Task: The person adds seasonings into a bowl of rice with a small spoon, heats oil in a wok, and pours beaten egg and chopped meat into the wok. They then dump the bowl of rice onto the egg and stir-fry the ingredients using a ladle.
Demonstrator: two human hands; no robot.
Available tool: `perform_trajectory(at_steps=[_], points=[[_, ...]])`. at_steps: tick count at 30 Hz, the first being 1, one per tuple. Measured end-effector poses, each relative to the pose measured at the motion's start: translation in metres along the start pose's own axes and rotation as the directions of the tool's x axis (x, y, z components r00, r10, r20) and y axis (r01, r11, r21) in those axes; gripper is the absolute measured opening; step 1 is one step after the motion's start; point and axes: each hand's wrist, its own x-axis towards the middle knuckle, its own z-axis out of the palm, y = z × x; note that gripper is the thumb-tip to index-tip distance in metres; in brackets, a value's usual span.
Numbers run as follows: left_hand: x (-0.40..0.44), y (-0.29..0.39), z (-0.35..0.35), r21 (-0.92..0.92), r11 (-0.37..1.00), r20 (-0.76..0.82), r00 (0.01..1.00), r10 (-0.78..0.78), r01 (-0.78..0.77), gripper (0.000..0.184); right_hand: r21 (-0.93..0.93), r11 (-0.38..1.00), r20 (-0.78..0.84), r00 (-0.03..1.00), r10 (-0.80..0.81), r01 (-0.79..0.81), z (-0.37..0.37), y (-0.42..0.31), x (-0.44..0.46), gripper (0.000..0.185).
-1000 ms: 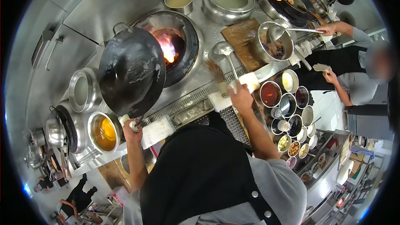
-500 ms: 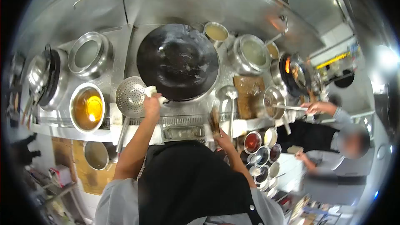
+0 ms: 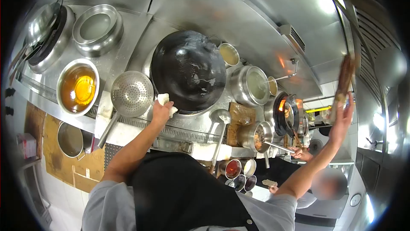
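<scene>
My left hand (image 3: 161, 112) is closed around a folded white cloth (image 3: 164, 100) at the near-left edge of a large black wok (image 3: 188, 73). Wet streaks shine on the wok's dark inner surface. High on the right, my right hand (image 3: 341, 117) grips a brown bamboo wok brush (image 3: 346, 75), which points upward and is smeared by motion. Left of my left hand lies a perforated metal strainer (image 3: 131, 92) with its handle toward me. A ladle (image 3: 220, 128) rests on the counter edge right of the wok.
At left stands a bowl of amber oil (image 3: 72, 88). Beyond the wok's right side are steel pots (image 3: 252, 83) and a burning stove (image 3: 282, 107). A co-worker's hand (image 3: 302, 154) holds the handle of a saucepan (image 3: 256, 137). Sauce containers (image 3: 232, 169) sit below the counter edge.
My right hand has swung up and right from the counter edge with the brush. My left hand stays at the wok's edge with the cloth. The view has turned and tilted.
</scene>
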Motion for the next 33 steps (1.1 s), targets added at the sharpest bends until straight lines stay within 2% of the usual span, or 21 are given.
perform_trajectory(at_steps=[3, 5, 6, 7, 9, 10, 11, 13, 14, 15, 16, 18, 19, 20, 21, 22, 23, 24, 27, 30, 33], points=[[-0.001, -0.005, 0.001, -0.028, 0.999, -0.017, 1.0, 0.015, -0.015, 0.037, 0.049, 0.998, -0.05, 0.998, 0.049, -0.047, 0.042, 0.03, 0.052, 0.063], [0.008, -0.013, -0.001, 0.02, 0.999, -0.028, 0.999, 0.039, -0.038, 0.038, 0.164, 0.985, -0.056, 0.997, 0.058, -0.048, 0.115, 0.106, 0.083, 0.062], [0.01, -0.018, -0.002, 0.044, 0.998, -0.033, 0.998, 0.05, -0.048, 0.039, 0.14, 0.99, -0.084, 0.996, 0.016, -0.005, 0.175, 0.147, 0.09, 0.046], [0.002, -0.008, 0.0, 0.058, 0.998, -0.052, 0.998, 0.041, -0.038, 0.04, 0.028, 0.989, -0.14, 0.98, -0.143, 0.148, 0.253, 0.193, 0.081, 0.031], [0.006, -0.014, 0.002, 0.004, 0.998, -0.056, 0.996, 0.067, -0.067, 0.04, -0.357, 0.783, -0.187, 0.782, -0.594, 0.509, 0.42, 0.258, 0.018, 0.018], [0.009, -0.018, 0.002, -0.021, 0.996, -0.052, 0.995, 0.082, -0.083, 0.041, 0.156, 0.962, 0.226, 0.94, -0.254, 0.222, 0.464, 0.224, -0.039, 0.019], [0.015, -0.025, 0.001, -0.034, 0.99, -0.048, 0.99, 0.136, -0.137, 0.039, 0.274, 0.885, 0.569, 0.805, 0.165, -0.376, 0.508, 0.186, -0.096, 0.02], [0.002, 0.004, -0.004, -0.042, 0.999, 0.006, 1.0, -0.011, 0.011, 0.043, 0.049, 0.998, 0.731, 0.682, -0.011, -0.036, 0.538, 0.106, -0.18, 0.047], [-0.005, 0.014, -0.005, -0.04, 0.995, 0.04, 0.995, -0.09, 0.091, 0.045, 0.158, 0.972, 0.829, 0.558, -0.033, -0.177, 0.53, 0.079, -0.202, 0.059], [-0.002, 0.003, -0.011, -0.139, 0.982, 0.029, 0.992, -0.125, 0.127, 0.045, 0.246, 0.942, 0.85, 0.518, -0.095, -0.23, 0.515, 0.068, -0.221, 0.059], [0.002, -0.015, -0.023, -0.227, 0.961, 0.027, 0.988, -0.155, 0.157, 0.046, 0.384, 0.912, 0.836, 0.474, -0.276, -0.146, 0.499, 0.079, -0.223, 0.058], [-0.012, -0.022, -0.041, -0.253, 0.951, 0.079, 0.984, -0.163, 0.178, 0.047, 0.145, 0.986, 0.972, 0.198, -0.126, -0.086, 0.475, 0.126, -0.174, 0.056], [-0.035, -0.011, -0.049, -0.2, 0.965, 0.123, 0.981, -0.147, 0.169, 0.048, -0.124, 0.991, 0.974, 0.187, 0.13, -0.043, 0.452, 0.141, -0.137, 0.053], [-0.053, -0.002, -0.056, -0.154, 0.976, 0.163, 0.978, -0.13, 0.155, 0.049, -0.125, 0.971, 0.917, 0.397, 0.035, 0.203, 0.455, 0.206, -0.101, 0.049], [-0.065, 0.001, -0.066, -0.101, 0.979, 0.193, 0.969, -0.153, 0.175, 0.051, -0.18, 0.887, 0.852, 0.518, -0.075, 0.425, 0.455, 0.258, -0.044, 0.043], [-0.074, 0.003, -0.079, -0.048, 0.98, 0.218, 0.959, -0.18, 0.194, 0.054, -0.383, 0.896, 0.644, 0.76, 0.086, 0.223, 0.403, 0.187, -0.005, 0.037], [-0.084, 0.001, -0.09, 0.004, 0.975, 0.24, 0.947, -0.215, 0.22, 0.058, -0.345, 0.751, 0.487, 0.792, -0.369, 0.562, 0.415, 0.267, 0.048, 0.037], [-0.093, -0.003, -0.101, 0.036, 0.98, 0.199, 0.96, -0.199, 0.196, 0.059, -0.459, 0.847, 0.346, 0.932, -0.106, 0.267, 0.371, 0.18, 0.069, 0.037], [-0.117, -0.008, -0.115, 0.029, 0.988, 0.055, 0.987, -0.152, 0.15, 0.059, -0.05, 0.993, 0.025, 0.994, 0.108, -0.106, 0.329, 0.126, 0.107, 0.055], [-0.126, -0.021, -0.138, 0.049, 0.972, 0.009, 0.973, -0.229, 0.228, 0.055, 0.237, 0.964, -0.092, 0.985, 0.145, -0.119, 0.322, 0.09, 0.096, 0.055], [-0.128, -0.025, -0.148, 0.04, 0.982, -0.057, 0.982, -0.182, 0.184, 0.046, 0.285, 0.943, -0.084, 0.976, 0.202, -0.171, 0.35, 0.104, 0.078, 0.051]])
